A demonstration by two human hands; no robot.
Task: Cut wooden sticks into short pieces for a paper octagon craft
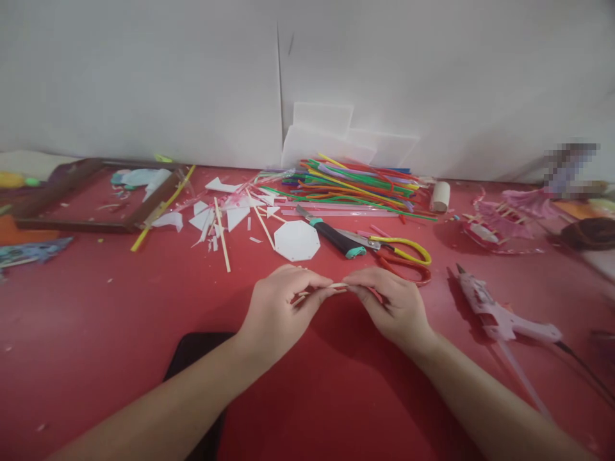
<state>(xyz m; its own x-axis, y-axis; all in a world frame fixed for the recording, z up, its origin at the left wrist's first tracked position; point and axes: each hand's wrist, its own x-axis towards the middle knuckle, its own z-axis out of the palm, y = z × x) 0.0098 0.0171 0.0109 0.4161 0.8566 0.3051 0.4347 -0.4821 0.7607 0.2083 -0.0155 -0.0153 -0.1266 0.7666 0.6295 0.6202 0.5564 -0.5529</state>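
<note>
Thin pale wooden sticks (pixel 340 286) span the small gap between my two hands above the red table. My left hand (pixel 283 304) is closed, thumb and fingers pinching the sticks' left part; a stick end shows below its fingers. My right hand (pixel 391 304) pinches the other end the same way. How many sticks there are is hard to make out. Just beyond my hands lie a white octagonal piece (pixel 296 241), a utility knife (pixel 336 238) with a black and teal handle, and scissors (pixel 401 250) with yellow and red handles.
Colourful pipe cleaners (pixel 355 186) are heaped at the back, near white sheets (pixel 321 144). White scraps (pixel 235 214) and loose sticks (pixel 222 237) lie left of centre. A glue gun (pixel 504 314) lies right, a brown frame (pixel 81 225) left. A black flat object (pixel 196 352) is under my left forearm.
</note>
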